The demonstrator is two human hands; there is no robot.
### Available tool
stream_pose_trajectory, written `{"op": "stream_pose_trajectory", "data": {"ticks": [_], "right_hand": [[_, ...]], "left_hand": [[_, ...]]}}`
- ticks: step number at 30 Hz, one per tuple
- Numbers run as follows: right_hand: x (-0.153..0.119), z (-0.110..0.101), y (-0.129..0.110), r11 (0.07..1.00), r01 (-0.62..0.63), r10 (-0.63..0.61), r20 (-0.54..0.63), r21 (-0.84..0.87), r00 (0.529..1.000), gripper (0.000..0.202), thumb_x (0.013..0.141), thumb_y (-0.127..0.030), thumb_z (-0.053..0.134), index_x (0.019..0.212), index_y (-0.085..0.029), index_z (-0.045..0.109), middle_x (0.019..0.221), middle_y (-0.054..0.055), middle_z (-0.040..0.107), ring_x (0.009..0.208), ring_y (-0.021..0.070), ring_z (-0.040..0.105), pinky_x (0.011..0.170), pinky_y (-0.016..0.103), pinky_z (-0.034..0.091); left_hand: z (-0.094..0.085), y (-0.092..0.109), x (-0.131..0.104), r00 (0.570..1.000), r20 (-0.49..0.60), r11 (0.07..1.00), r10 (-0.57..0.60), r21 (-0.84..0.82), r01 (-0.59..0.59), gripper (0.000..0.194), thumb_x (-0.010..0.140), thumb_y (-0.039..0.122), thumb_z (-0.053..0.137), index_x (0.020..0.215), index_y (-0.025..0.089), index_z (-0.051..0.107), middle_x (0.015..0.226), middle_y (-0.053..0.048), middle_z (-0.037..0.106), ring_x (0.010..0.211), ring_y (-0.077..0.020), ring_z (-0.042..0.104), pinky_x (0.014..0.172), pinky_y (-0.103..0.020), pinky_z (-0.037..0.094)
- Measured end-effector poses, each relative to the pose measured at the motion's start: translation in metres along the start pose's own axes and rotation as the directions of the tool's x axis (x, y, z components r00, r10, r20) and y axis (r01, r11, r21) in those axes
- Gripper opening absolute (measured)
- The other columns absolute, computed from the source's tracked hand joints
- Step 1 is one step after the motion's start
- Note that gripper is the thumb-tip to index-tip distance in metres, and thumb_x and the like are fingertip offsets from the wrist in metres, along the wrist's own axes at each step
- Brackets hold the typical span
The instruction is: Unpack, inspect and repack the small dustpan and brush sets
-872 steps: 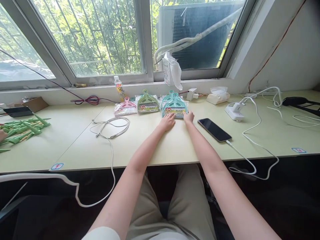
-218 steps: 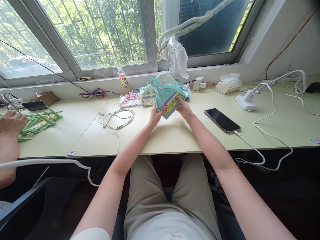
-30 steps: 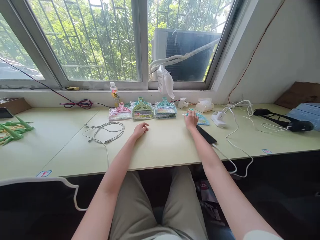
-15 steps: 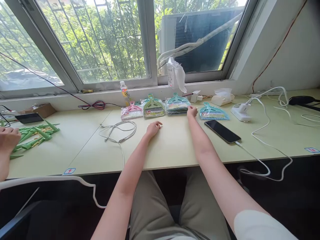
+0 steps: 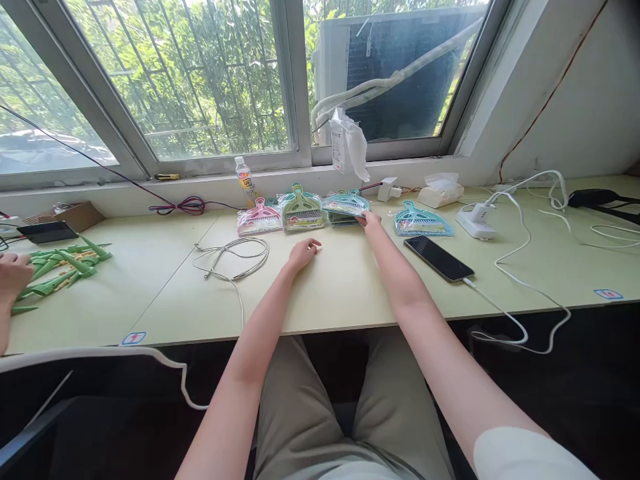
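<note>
My right hand (image 5: 370, 221) is closed on the near right corner of a blue wrapped dustpan-and-brush set (image 5: 345, 203), which is tilted above a stack of similar sets. My left hand (image 5: 303, 254) rests on the table with its fingers loosely curled; what they hold, if anything, is too small to tell. A green wrapped set (image 5: 302, 212) and a pink wrapped set (image 5: 259, 219) lie left of the stack. Another blue wrapped set (image 5: 423, 221) lies to the right of my right hand.
A coiled cable (image 5: 240, 260) lies left of my left hand. On the right are a phone (image 5: 439, 259), a power strip (image 5: 476, 225) and a tissue pack (image 5: 440, 191). A bottle (image 5: 245, 180) stands behind. Another person's hand (image 5: 14, 275) is beside green pieces (image 5: 70, 265) at left.
My right hand has moved slightly left and lifted the near edge of the top blue set off its stack. The view has shifted slightly.
</note>
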State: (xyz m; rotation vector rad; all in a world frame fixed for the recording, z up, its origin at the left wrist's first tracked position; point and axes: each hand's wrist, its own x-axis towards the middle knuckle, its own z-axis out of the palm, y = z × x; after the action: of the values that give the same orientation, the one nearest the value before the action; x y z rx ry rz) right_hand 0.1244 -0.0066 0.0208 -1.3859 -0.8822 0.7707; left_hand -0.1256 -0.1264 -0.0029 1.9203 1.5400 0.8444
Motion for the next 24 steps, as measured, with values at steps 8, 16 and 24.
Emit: {"op": "stream_pose_trajectory", "data": {"ticks": [8, 16, 24], "right_hand": [[-0.037, -0.027, -0.012, 0.913, -0.197, 0.131, 0.202, 0.357, 0.971, 0.016, 0.083, -0.004, 0.064, 0.088, -0.018, 0.064, 0.074, -0.003, 0.07, 0.064, 0.0094, 0.07, 0.078, 0.022, 0.06], [-0.1, -0.013, -0.002, 0.998, 0.039, -0.055, 0.634, 0.039, 0.772, 0.032, 0.077, -0.025, 0.08, 0.107, -0.016, 0.074, 0.097, 0.007, 0.077, 0.088, 0.0227, 0.074, 0.096, 0.042, 0.059], [-0.163, 0.001, -0.011, 0.377, 0.904, -0.516, 0.764, -0.205, 0.388, 0.025, 0.101, -0.025, 0.053, 0.11, -0.019, 0.076, 0.12, 0.013, 0.074, 0.119, 0.0307, 0.065, 0.11, 0.049, 0.043]], "left_hand": [[-0.01, 0.008, 0.009, 0.99, -0.003, 0.695, -0.141, -0.712, 0.097, 0.04, 0.104, 0.046, 0.043, 0.123, 0.018, 0.064, 0.108, -0.011, 0.075, 0.077, -0.0148, 0.071, 0.073, -0.025, 0.053], [-0.036, -0.016, 0.008, 0.982, -0.113, 0.444, -0.151, -0.895, -0.035, 0.052, 0.084, 0.046, 0.076, 0.126, 0.018, 0.063, 0.104, -0.009, 0.076, 0.099, -0.0261, 0.074, 0.095, -0.041, 0.058], [-0.029, -0.019, 0.012, 0.938, -0.244, 0.521, -0.246, -0.849, -0.084, 0.054, 0.073, 0.015, 0.076, 0.125, 0.018, 0.064, 0.093, -0.004, 0.075, 0.094, -0.0233, 0.074, 0.097, -0.041, 0.058]]}}
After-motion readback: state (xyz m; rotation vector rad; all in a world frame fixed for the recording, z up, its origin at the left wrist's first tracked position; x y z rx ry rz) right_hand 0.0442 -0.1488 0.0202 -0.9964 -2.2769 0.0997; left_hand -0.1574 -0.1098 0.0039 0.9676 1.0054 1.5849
